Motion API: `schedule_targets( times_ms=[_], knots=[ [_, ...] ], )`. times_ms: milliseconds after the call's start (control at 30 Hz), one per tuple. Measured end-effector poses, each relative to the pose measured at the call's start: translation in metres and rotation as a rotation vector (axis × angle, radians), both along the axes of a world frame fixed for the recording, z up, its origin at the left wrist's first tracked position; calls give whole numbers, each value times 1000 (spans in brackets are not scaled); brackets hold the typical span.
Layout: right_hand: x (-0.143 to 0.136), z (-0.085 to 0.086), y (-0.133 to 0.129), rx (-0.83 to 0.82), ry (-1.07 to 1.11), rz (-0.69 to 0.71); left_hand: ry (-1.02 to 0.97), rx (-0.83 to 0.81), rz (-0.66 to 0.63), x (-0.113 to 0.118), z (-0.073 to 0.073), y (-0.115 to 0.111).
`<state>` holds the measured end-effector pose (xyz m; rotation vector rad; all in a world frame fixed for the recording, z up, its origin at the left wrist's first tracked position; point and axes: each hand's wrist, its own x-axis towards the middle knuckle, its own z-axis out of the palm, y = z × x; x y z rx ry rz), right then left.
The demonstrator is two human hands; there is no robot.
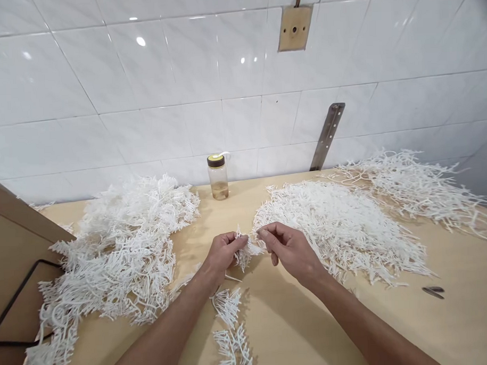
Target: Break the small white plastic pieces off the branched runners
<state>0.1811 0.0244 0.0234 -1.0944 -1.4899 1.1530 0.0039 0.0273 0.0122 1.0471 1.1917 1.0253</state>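
My left hand (225, 251) is closed around a small bunch of white branched plastic sprigs (243, 257), its thumb pressed on top. Just to the right, my right hand (288, 247) has thumb and forefinger pinched together at the bunch's edge; what lies between those fingertips is too small to make out. Below the left hand, a short row of similar white sprigs (227, 308) lies on the table. A broad pile of the same sprigs (333, 222) spreads behind and beside my right hand. Left of my left forearm rises another large heap (126, 256).
A clear bottle (218, 178) with a dark lid stands by the tiled wall. Longer white branches (423, 189) lie at the far right. A small dark metal tool (433, 292) rests on the wooden table (452, 324). A brown panel (18, 265) edges the left side.
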Motion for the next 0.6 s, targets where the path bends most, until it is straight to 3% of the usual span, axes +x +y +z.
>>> schedule_targets(
  times_ms=[67, 200, 600],
  knots=[
    [1, -9, 7, -4, -138, -35, 13, 7, -26, 1, 0, -2],
    [5, -13, 11, -4, -251, 94, 76, 69, -28, 3, 0, -5],
    [7, -18, 12, -53, -302, 110, 245, 192, -59, 5, -6, -2]
  ],
)
